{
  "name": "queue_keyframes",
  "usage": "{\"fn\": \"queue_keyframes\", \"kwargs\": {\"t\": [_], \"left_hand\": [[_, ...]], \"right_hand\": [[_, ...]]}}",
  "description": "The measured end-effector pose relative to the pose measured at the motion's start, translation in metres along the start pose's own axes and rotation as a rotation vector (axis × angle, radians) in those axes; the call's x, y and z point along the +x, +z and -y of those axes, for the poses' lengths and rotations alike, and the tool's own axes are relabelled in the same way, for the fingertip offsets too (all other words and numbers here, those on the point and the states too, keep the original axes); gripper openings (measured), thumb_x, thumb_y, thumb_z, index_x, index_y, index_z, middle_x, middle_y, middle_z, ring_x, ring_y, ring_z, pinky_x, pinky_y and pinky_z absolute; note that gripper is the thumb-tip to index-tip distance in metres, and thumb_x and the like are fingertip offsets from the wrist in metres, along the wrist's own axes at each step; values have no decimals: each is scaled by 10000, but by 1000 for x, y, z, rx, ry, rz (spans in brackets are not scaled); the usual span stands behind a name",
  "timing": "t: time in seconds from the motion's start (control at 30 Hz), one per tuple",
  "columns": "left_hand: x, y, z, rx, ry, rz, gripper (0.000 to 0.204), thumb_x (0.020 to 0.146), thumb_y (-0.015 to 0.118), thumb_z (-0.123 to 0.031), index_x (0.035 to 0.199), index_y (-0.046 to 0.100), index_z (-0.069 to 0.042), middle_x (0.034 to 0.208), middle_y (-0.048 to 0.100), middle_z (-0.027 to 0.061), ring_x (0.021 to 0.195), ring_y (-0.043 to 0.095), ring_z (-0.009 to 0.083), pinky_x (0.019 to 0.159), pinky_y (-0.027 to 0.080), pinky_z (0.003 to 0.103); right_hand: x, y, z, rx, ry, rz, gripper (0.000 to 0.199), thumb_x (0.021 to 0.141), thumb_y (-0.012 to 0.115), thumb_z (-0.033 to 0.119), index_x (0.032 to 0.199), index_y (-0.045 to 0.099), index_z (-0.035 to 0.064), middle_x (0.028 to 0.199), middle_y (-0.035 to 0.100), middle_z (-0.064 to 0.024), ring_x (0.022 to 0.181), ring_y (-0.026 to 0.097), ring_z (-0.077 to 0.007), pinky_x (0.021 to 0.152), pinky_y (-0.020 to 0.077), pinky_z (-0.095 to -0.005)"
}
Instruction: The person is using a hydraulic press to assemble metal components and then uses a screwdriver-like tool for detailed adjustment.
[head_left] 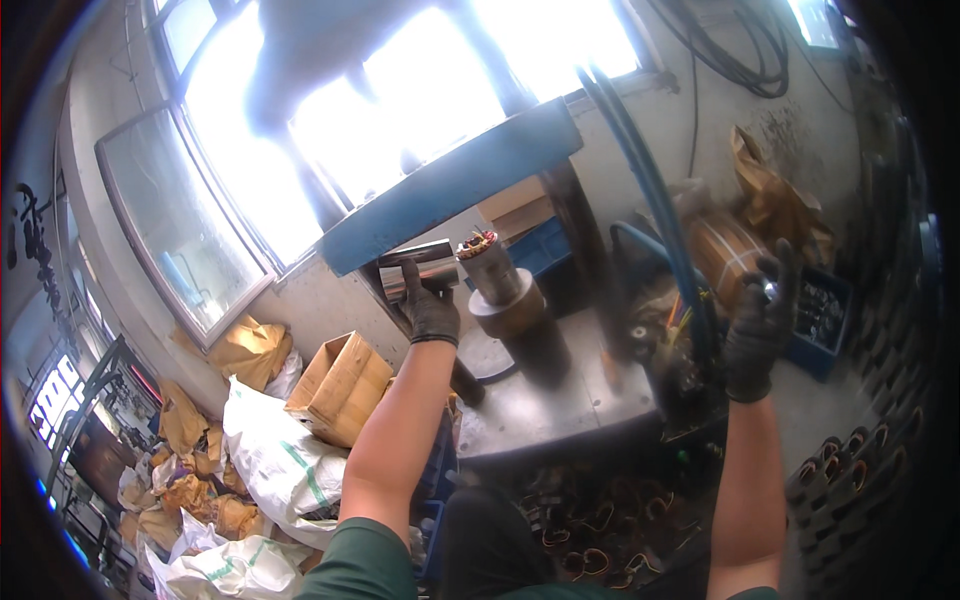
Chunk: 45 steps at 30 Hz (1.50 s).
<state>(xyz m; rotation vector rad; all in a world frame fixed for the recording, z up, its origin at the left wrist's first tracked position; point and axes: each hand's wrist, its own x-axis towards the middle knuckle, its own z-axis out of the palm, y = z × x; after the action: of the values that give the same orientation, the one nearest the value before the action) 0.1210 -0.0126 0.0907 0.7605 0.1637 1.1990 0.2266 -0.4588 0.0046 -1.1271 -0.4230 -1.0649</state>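
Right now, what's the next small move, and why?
I'd probably turn the shiny metal cylinder toward upright with the left hand. It looks held sideways, while the wound core just to its right stands upright on the thick post. The blue beam shows above, so a small, low turn seems best.

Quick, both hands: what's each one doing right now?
Left hand: closed on a shiny metal cylinder.
Right hand: raised, fingers partly curled by a small shiny thing; grip can't be told.
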Motion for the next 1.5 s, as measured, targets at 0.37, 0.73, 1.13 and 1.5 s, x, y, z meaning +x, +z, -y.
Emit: {"fn": "queue_keyframes", "kwargs": {"t": [0.37, 0.73, 1.13, 1.5], "left_hand": [[5, 30, 7, 98, 79, -70, 724, 809, 916, -294, 1397, 500, -233, 1334, 612, -5, 1191, 623, 213, 900, 574, 396], [37, 45, 12, 145, 82, -58, 800, 774, 939, -265, 1383, 439, -122, 1294, 615, 76, 1161, 646, 273, 958, 596, 429], [61, 65, 17, 201, 178, 115, 738, 780, 921, -171, 1354, 480, -29, 1254, 636, 132, 1074, 682, 296, 916, 605, 434], [45, 104, 12, 863, 308, 152, 725, 666, 969, -299, 1159, 540, 16, 1028, 700, 160, 906, 692, 259, 822, 575, 408]], "right_hand": [[-1, -2, -1, -3, -7, 26, 623, 970, 469, -89, 1530, 488, 182, 1179, 545, -35, 995, 557, -94, 863, 596, -271], [-2, -1, 0, 7, -4, 42, 570, 990, 463, -62, 1511, 505, 168, 1168, 540, -36, 991, 560, -102, 863, 606, -279], [0, -3, -2, -84, -48, 45, 535, 953, 465, -86, 1443, 553, 112, 1117, 542, -52, 980, 585, -140, 857, 602, -303], [22, -19, 9, -249, 41, 158, 225, 958, 552, -31, 1136, 688, -8, 1034, 681, -131, 957, 677, -229, 898, 546, -365]]}}
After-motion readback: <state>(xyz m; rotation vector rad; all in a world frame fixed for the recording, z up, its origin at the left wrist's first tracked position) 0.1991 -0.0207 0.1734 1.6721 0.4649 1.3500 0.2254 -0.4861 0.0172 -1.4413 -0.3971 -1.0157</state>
